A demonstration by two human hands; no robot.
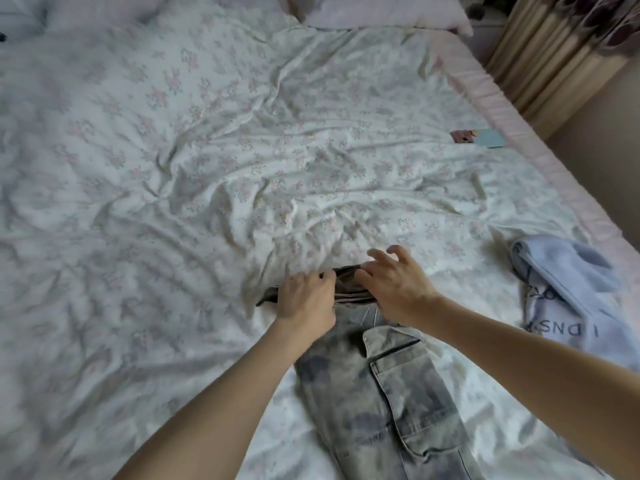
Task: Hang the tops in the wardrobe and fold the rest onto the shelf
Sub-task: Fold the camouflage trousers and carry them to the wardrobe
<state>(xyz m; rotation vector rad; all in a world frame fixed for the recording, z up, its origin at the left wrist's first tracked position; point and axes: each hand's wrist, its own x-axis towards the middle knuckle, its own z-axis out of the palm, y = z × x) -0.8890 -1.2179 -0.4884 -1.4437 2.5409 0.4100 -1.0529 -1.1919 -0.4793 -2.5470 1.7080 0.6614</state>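
I see the camouflage trousers [381,393] lying lengthwise on the floral bedsheet [207,168], waistband toward twelve o'clock. My left hand [306,299] has its fingers curled round the waistband. My right hand [391,285] is at the same edge, thumb seemingly pinching it while the fingers splay loosely, though motion blur hides the grip. At three o'clock from the trousers lies a pale blue top [571,289] with lettering, well apart.

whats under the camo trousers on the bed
The camo trousers lie flat on the floral bedsheet, which shows all round them. The left hand grips the waistband and the right hand rests on it. Anything beneath the cloth is covered.
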